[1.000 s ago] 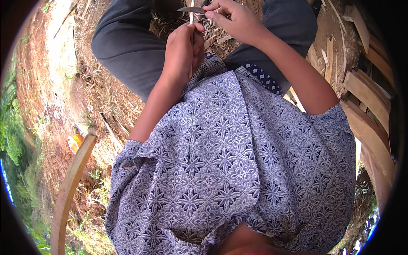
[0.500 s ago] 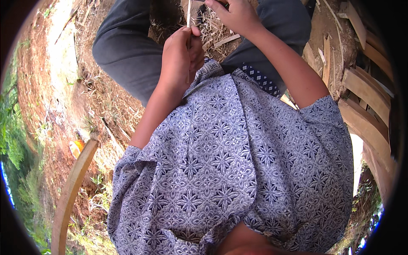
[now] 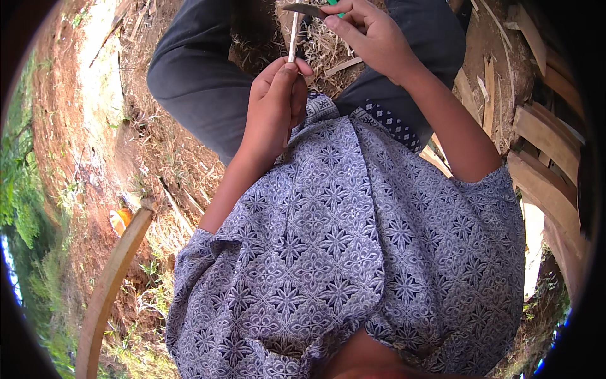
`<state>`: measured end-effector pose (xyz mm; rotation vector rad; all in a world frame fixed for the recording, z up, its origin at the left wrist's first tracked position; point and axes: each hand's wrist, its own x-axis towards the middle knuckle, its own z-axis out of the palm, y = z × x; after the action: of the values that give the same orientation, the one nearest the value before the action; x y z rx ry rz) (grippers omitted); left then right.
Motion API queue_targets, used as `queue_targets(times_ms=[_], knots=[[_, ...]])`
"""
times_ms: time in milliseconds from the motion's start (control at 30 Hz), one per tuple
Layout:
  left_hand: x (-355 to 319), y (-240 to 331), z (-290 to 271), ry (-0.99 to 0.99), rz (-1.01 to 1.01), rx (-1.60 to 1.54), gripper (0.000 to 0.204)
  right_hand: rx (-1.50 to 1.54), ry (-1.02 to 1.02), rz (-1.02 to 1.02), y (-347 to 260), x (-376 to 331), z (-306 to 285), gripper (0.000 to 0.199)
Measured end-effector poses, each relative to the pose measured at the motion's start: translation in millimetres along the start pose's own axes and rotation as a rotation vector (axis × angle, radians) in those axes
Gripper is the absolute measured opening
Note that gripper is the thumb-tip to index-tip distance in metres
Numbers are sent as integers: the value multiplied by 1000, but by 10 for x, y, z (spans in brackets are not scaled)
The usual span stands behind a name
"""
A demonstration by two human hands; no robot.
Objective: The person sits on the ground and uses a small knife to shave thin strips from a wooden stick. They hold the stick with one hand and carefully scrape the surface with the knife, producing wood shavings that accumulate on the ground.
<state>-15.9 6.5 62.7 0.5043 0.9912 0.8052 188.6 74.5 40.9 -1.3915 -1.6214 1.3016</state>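
My left hand (image 3: 276, 95) is closed around the lower part of a thin pale wooden stick (image 3: 293, 36), which points away from me between my knees. In my right hand (image 3: 374, 39) is a knife (image 3: 307, 10) with a dark blade and a bit of green at its handle. The blade lies across the stick near the top edge of the view. The far end of the stick runs out of the picture there.
Wood shavings (image 3: 331, 50) litter the ground between my legs. Curved planks (image 3: 548, 136) are stacked at the right. At the left a curved wooden beam (image 3: 113, 278) rises beside a small orange object (image 3: 120, 221) on reddish soil.
Both hands have come slightly lower in the view and to the right. The knife blade, mostly out of sight before, now shows across the stick.
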Motion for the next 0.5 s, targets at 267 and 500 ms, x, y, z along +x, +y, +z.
queue_targets(times_ms=[267,500], knots=[[-15,13,56,5,1,16,22,-213,169,-184,-62,44,56,13],[-158,-21,98,-78,11,34,26,-462,877,-347,739,601,-807,22]])
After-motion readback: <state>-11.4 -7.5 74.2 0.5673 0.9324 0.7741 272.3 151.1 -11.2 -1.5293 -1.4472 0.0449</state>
